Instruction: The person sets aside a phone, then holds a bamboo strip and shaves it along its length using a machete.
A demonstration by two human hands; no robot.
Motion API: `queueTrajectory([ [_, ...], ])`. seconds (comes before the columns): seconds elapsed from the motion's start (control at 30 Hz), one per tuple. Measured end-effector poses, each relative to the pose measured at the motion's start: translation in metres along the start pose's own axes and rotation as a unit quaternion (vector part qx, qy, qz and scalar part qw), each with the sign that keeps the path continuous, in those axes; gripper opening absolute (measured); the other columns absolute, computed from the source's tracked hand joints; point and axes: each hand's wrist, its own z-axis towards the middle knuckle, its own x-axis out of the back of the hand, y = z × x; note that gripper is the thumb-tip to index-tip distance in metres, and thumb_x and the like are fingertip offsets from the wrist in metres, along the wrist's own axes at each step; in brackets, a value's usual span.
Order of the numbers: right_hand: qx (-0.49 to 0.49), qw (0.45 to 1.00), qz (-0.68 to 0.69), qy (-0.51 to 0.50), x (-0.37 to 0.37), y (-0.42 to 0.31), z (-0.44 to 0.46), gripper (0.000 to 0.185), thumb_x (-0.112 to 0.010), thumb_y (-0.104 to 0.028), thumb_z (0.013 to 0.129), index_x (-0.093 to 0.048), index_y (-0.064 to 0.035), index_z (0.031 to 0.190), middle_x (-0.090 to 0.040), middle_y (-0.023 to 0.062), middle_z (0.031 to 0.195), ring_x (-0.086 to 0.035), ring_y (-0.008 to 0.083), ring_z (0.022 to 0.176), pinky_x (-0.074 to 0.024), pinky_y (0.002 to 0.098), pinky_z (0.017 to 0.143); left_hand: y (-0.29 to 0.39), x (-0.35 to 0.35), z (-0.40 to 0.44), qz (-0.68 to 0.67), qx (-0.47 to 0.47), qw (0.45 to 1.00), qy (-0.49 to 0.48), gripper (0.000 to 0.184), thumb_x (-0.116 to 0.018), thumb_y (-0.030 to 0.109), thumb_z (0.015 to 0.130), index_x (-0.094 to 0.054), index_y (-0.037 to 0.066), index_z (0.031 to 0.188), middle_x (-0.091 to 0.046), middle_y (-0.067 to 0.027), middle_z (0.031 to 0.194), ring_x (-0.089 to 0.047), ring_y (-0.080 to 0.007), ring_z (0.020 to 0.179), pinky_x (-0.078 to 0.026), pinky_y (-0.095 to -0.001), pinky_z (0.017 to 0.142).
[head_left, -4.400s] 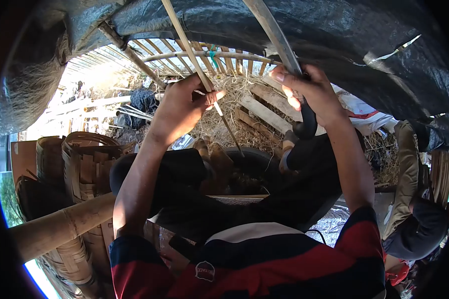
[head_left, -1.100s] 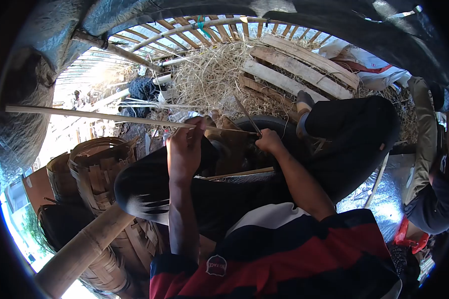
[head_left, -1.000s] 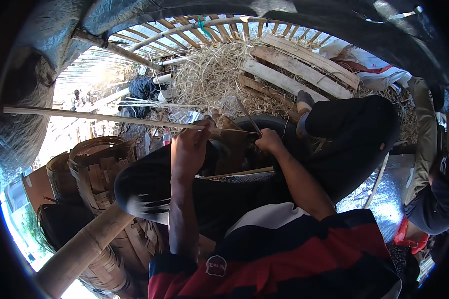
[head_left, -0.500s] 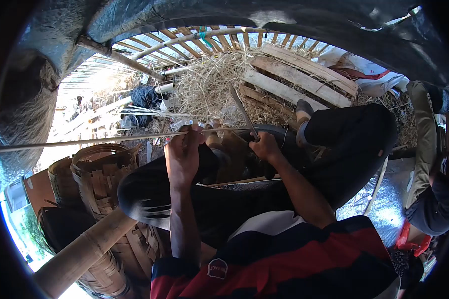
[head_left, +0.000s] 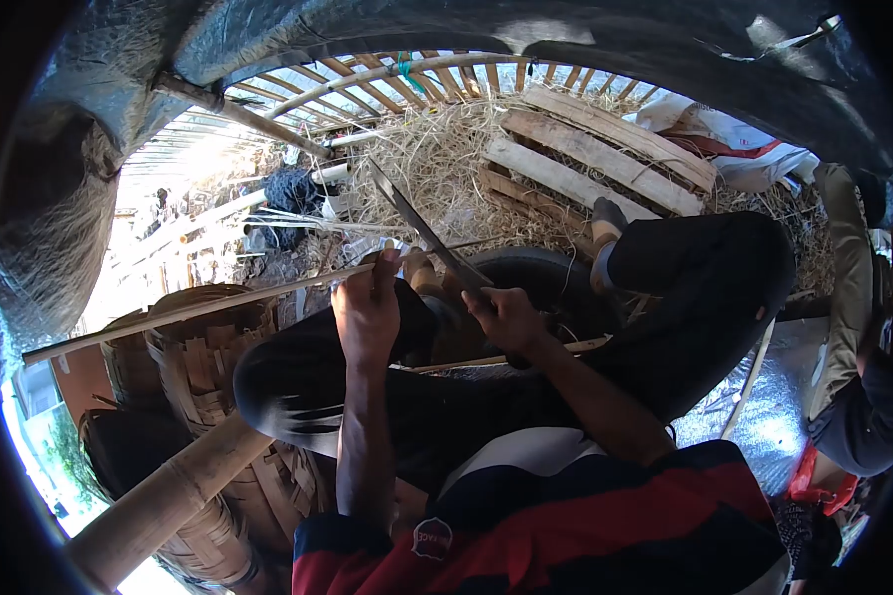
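My left hand point(head_left: 367, 307) is closed around a long, thin bamboo strip point(head_left: 193, 313), which runs out to the left and slants down over the baskets. A short end of the strip pokes out to the right of my fingers. In my right hand point(head_left: 507, 322) is a long-bladed knife point(head_left: 417, 226), its dark blade pointing up and to the left. The blade crosses close to the strip's right end; whether they touch I cannot tell. The knife's handle is hidden inside my fist. Below the blade, a dark tyre-like ring point(head_left: 546, 268) lies between my legs.
Woven bamboo baskets point(head_left: 203, 367) and a thick bamboo pole point(head_left: 169, 491) stand at my left. Ahead lie a heap of shavings point(head_left: 417, 164) and a stack of wooden slats point(head_left: 605, 159). A slatted bamboo fence point(head_left: 446, 79) closes the back. Another person's sleeve point(head_left: 863, 412) shows at right.
My right hand has moved left and slightly down, swinging the knife blade further left. The strip's far left end has dropped, so it now slants more steeply. My left hand has barely moved.
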Motion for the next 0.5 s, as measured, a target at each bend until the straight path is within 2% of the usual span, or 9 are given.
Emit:
queueTrajectory([
  [0.03,0.01,1.0,0.004,0.0,0.0,-0.002,-0.001,0.034,-0.057,-0.03,0.092,-0.065,0.001,0.082,-0.059,0.0136,0.061,-0.059,0.0147,0.056,-0.0443,0.033,0.055,-0.001,0.0,-0.001,0.001,0.001,1.0,-0.002,0.022,-0.059,0.02,0.092,-0.066,0.0,0.083,-0.066,-0.0134,0.069,-0.064,-0.0291,0.059,-0.048,-0.0376,0.058],
  [0.1,0.029,1.0,0.01,-0.003,0.001,-0.009,-0.001,0.033,-0.057,-0.03,0.092,-0.065,0.0008,0.082,-0.059,0.0136,0.061,-0.059,0.0149,0.056,-0.0441,0.0331,0.054,-0.001,0.0,-0.004,-0.006,0.071,0.995,-0.07,0.035,-0.053,0.026,0.096,-0.066,-0.006,0.092,-0.069,-0.0123,0.079,-0.066,-0.015,0.071,-0.054,-0.029,0.066],
  [0.17,0.047,0.999,0.017,-0.001,0.004,-0.019,-0.002,0.033,-0.057,-0.03,0.092,-0.065,0.0007,0.083,-0.059,0.0135,0.061,-0.059,0.0151,0.056,-0.0439,0.0332,0.054,0.001,-0.001,-0.004,0.001,0.072,0.995,-0.074,0.035,-0.053,0.026,0.096,-0.066,-0.006,0.092,-0.069,-0.0119,0.078,-0.066,-0.0147,0.07,-0.054,-0.0285,0.065],
  [0.23,0.042,0.999,0.027,-0.008,0.007,-0.028,-0.006,0.032,-0.056,-0.029,0.092,-0.063,0.0001,0.079,-0.058,0.0192,0.062,-0.062,0.0349,0.061,-0.0444,0.0403,0.055,0.004,-0.001,-0.005,0.007,0.075,0.994,-0.081,0.035,-0.053,0.026,0.096,-0.066,-0.006,0.092,-0.068,-0.0116,0.077,-0.066,-0.0144,0.069,-0.054,-0.028,0.065],
  [0.33,0.013,0.998,0.036,-0.04,0.009,-0.031,-0.01,0.031,-0.055,-0.027,0.092,-0.062,0.0006,0.079,-0.059,0.0192,0.063,-0.062,0.0342,0.061,-0.0441,0.04,0.056,0.006,0.003,-0.002,0.027,0.084,0.995,-0.057,0.035,-0.053,0.026,0.096,-0.067,-0.006,0.093,-0.068,-0.0106,0.076,-0.066,-0.0144,0.069,-0.054,-0.0276,0.065],
  [0.4,0.023,0.998,0.041,-0.042,0.01,-0.033,-0.012,0.031,-0.055,-0.026,0.092,-0.062,0.0007,0.079,-0.059,0.0195,0.064,-0.062,0.034,0.062,-0.0444,0.0401,0.056,0.007,0.003,-0.002,-0.021,0.067,0.998,0.007,0.031,-0.056,0.024,0.094,-0.067,-0.003,0.085,-0.068,-0.0121,0.068,-0.068,-0.0206,0.063,-0.051,-0.0327,0.06],
  [0.5,0.047,0.997,0.04,-0.053,0.012,-0.033,-0.009,0.03,-0.055,-0.026,0.092,-0.062,0.0008,0.079,-0.059,0.0201,0.065,-0.062,0.0343,0.063,-0.0448,0.0404,0.058,0.013,0.008,0.0,-0.02,0.086,0.996,0.017,0.031,-0.056,0.023,0.094,-0.067,-0.004,0.085,-0.068,-0.0121,0.068,-0.067,-0.0187,0.063,-0.051,-0.0309,0.06],
])
